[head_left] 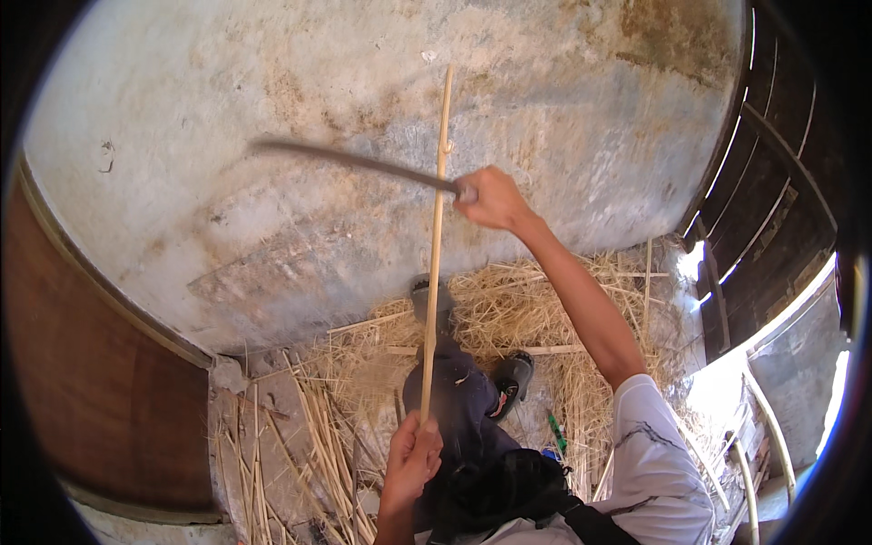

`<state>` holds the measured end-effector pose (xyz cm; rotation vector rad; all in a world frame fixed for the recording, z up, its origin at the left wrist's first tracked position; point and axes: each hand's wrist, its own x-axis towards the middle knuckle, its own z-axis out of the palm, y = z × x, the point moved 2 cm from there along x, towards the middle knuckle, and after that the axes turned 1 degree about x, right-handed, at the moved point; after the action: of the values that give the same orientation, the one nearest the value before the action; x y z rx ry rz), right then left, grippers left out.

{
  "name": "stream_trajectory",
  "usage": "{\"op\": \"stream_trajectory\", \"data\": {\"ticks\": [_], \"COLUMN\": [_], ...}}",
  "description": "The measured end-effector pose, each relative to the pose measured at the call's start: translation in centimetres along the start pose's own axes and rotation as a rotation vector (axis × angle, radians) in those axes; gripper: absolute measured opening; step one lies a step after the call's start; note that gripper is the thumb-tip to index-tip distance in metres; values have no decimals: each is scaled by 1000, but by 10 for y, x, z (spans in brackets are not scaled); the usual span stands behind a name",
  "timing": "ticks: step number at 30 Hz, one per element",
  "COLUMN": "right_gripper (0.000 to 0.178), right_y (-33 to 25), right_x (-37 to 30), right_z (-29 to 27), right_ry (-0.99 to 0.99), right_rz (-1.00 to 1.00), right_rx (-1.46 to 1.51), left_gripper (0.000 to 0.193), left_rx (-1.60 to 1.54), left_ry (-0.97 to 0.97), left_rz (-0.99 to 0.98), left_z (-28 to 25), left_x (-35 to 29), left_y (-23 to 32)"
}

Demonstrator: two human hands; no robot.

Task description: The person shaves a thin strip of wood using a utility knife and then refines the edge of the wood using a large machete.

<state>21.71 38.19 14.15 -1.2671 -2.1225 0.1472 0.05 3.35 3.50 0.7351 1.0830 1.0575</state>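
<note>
A long, pale bamboo strip [436, 263] stands nearly upright in front of me, its top end up against the view of the wall. Around its lower end my left hand [414, 454] is closed. My right hand [491, 198] grips the handle of a long dark machete [354, 161], held at arm's length. The blade points left and crosses the strip in view, below a small curl [447, 146] on the strip; whether it touches cannot be told. The blade's far end is blurred.
Loose straw shavings [581, 313] cover the floor by my shoes [514, 383]. Several cut strips [313, 436] lie at lower left. A stained wall [300, 82] rises ahead, a brown wooden panel [100, 363] at left, dark slatted boards [772, 173] at right. A green object [557, 432] lies near my leg.
</note>
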Motion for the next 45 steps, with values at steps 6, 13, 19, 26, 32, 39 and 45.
{"op": "stream_trajectory", "data": {"ticks": [6, 13, 19, 26, 32, 39, 45], "right_gripper": [23, 20, 21, 23, 27, 25, 24], "right_y": [30, 7, 16, 9, 27, 19, 43], "right_x": [30, 2, 19, 10, 19, 8, 39], "right_z": [-11, 5, 1, 6, 5, 20, -14], "right_ry": [121, 25, 134, 74, 162, 85, 73], "right_rz": [217, 123, 88, 124, 190, 182, 211], "right_rx": [174, 173, 197, 199, 301, 219, 35], "left_gripper": [17, 18, 18, 21, 23, 21, 19], "left_rx": [18, 2, -33, -95, -69, -114, 27], "left_ry": [9, 16, -10, -49, -51, -48, -5], "left_rz": [-5, -13, -21, -55, -44, -85, -7], "left_z": [1, -2, -5, -7, -1, -8, -11], "left_x": [7, -2, 5, 2, 4, 2, 6], "left_y": [-3, 5, 4, 7, 6, 4, 4]}}
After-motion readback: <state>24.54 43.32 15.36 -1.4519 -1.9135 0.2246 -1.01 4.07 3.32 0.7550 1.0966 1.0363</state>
